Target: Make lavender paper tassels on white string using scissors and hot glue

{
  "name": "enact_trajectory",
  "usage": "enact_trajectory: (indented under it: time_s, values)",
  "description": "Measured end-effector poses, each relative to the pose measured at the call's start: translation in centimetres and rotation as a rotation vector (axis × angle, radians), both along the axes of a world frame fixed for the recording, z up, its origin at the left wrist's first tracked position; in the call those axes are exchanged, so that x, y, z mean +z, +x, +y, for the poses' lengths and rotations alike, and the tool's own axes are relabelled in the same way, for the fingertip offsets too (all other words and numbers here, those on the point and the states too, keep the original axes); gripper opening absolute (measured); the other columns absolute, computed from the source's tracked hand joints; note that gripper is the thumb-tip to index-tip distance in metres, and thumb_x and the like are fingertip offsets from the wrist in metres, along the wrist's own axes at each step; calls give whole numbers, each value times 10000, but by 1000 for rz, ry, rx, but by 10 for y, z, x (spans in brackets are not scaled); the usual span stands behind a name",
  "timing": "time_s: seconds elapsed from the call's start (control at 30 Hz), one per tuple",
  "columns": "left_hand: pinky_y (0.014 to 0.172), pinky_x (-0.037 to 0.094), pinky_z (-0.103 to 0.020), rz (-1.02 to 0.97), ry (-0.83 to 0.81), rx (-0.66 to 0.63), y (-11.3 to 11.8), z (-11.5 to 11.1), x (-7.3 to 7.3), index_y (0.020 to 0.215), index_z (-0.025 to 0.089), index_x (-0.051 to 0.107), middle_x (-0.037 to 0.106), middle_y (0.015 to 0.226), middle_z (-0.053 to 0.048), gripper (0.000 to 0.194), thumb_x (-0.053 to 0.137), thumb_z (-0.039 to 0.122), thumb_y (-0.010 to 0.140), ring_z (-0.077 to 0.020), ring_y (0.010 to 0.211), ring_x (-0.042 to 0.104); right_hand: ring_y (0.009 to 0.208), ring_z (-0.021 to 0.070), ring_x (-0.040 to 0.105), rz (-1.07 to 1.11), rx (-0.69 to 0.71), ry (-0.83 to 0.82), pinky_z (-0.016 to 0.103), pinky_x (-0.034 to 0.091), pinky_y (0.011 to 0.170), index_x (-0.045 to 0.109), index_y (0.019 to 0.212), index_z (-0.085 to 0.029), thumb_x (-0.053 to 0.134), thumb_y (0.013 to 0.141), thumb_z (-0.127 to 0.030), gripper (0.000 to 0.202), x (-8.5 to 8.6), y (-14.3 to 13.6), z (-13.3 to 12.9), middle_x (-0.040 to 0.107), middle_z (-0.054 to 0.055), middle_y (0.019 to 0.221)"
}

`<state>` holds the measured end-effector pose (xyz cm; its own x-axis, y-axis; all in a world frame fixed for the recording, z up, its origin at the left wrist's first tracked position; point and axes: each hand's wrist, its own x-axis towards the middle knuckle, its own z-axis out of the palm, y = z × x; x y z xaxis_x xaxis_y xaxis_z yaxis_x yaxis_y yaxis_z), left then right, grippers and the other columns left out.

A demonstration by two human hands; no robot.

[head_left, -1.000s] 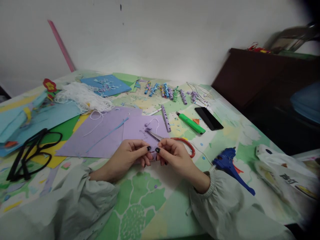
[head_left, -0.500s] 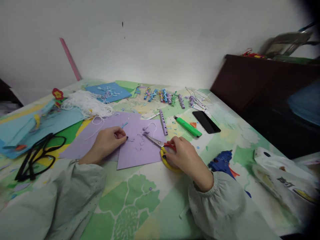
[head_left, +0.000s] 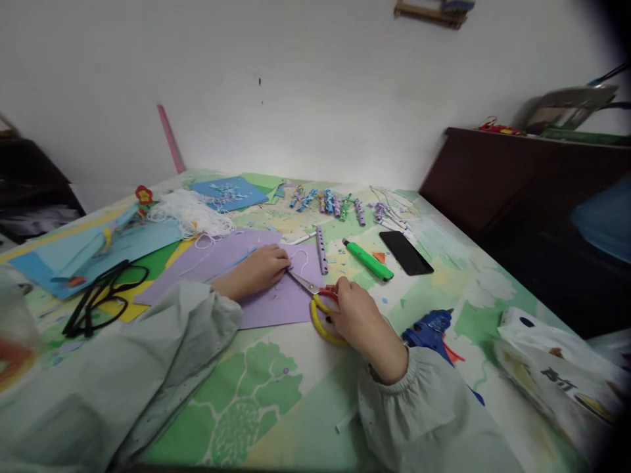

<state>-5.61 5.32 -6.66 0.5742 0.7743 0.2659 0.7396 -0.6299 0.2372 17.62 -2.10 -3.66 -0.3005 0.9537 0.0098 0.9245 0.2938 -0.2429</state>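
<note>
My right hand (head_left: pixel 359 314) holds scissors (head_left: pixel 306 284) with one red and one yellow handle loop, the blades pointing away to the left and looking closed. My left hand (head_left: pixel 263 268) is closed with its fingertips at the blade tips; whatever they pinch is hidden. Beneath both lie purple sheets (head_left: pixel 271 309), with small purple scraps partly covered by my left hand. A thin white string (head_left: pixel 302 253) curves just beyond the blade tips. A purple dotted paper tube (head_left: pixel 321 249) lies behind the scissors.
Right of the tube are a green cutter (head_left: pixel 367 259), a black phone (head_left: pixel 406 252) and a blue glue gun (head_left: pixel 428 330). A plastic bag (head_left: pixel 557 368) is at far right. White yarn (head_left: pixel 192 211) and black-framed glasses (head_left: pixel 106 295) lie left. Decorated tubes (head_left: pixel 328 202) line the back.
My left hand has moved right, up to the scissor tips, and now covers part of the scraps. The scissors stay in my right hand. The view has tilted up and shifted left.
</note>
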Motion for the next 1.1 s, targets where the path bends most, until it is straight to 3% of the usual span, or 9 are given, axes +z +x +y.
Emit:
enact_trajectory:
  time_s: [0.23, 0.33, 0.43, 0.53, 0.63, 0.73, 0.9, 1.0, 1.1]
  values:
    - [900, 426, -375, -260, -130, 64, 2, 1, 14, 721, 196, 735, 712, 860, -107, 149, 598, 168, 770, -223, 876, 609, 829, 275, 652, -2, 19, -28, 290, 361, 608, 499, 1030, -117, 611, 819, -247, 271, -2, 5, 5, 668, 164, 936]
    - [826, 449, -347, -483, -166, 205, 5, -8, 19, 770, 195, 754, 729, 861, -93, 142, 640, 279, 764, -225, 851, 621, 763, 277, 657, 0, 33, -38, 280, 318, 554, 496, 1022, -131, 622, 766, -181, 290, -4, 5, 5, 683, 152, 881]
    - [684, 470, -312, -746, -254, 349, 12, -22, 20, 885, 157, 755, 743, 846, -94, 286, 627, 391, 785, -212, 762, 640, 700, 297, 653, 16, 49, -36, 283, 286, 518, 512, 1012, -117, 630, 703, -177, 336, -4, 1, 1, 689, 163, 830]
    - [609, 474, -282, -994, -399, 392, 20, -37, 19, 914, 125, 742, 752, 863, -124, 346, 650, 426, 769, -171, 676, 647, 655, 295, 647, 56, 60, -40, 281, 280, 499, 523, 1017, -104, 639, 636, -157, 401, -2, 0, -3, 690, 152, 779]
    - [605, 489, -279, -1193, -509, 398, 25, -50, 21, 841, 115, 737, 752, 800, -122, 311, 742, 383, 683, -144, 618, 636, 666, 260, 650, 114, 62, -45, 275, 322, 511, 498, 1111, -103, 607, 683, -165, 446, 0, 2, -3, 696, 120, 788]
    - [611, 496, -278, -1332, -573, 385, 27, -61, 29, 782, 122, 733, 748, 736, -96, 269, 799, 328, 622, -141, 603, 636, 681, 207, 636, 321, 35, -95, 256, 375, 543, 510, 1165, -154, 620, 688, -181, 491, 3, 3, 0, 686, 59, 788]
    - [621, 486, -252, -1445, -592, 347, 28, -75, 42, 803, 145, 744, 744, 735, -60, 182, 789, 254, 664, -132, 636, 639, 594, 148, 529, 889, 2, -179, 245, 379, 509, 587, 1123, -213, 735, 624, -273, 524, 4, -3, 1, 585, -9, 707]
    - [578, 457, -235, -1410, -579, 313, 31, -81, 45, 763, 149, 744, 705, 663, -30, 120, 778, 218, 671, -119, 600, 606, 552, 119, 446, 1159, 30, -286, 244, 370, 499, 572, 1112, -209, 804, 547, -302, 617, 3, -7, -2, 515, -35, 671]
    - [552, 444, -239, -1311, -560, 259, 32, -84, 46, 684, 158, 722, 653, 593, -7, 75, 763, 221, 684, -122, 576, 573, 546, 109, 403, 1240, 77, -335, 243, 355, 489, 571, 1067, -215, 832, 511, -314, 622, 2, -7, -4, 466, -46, 665]
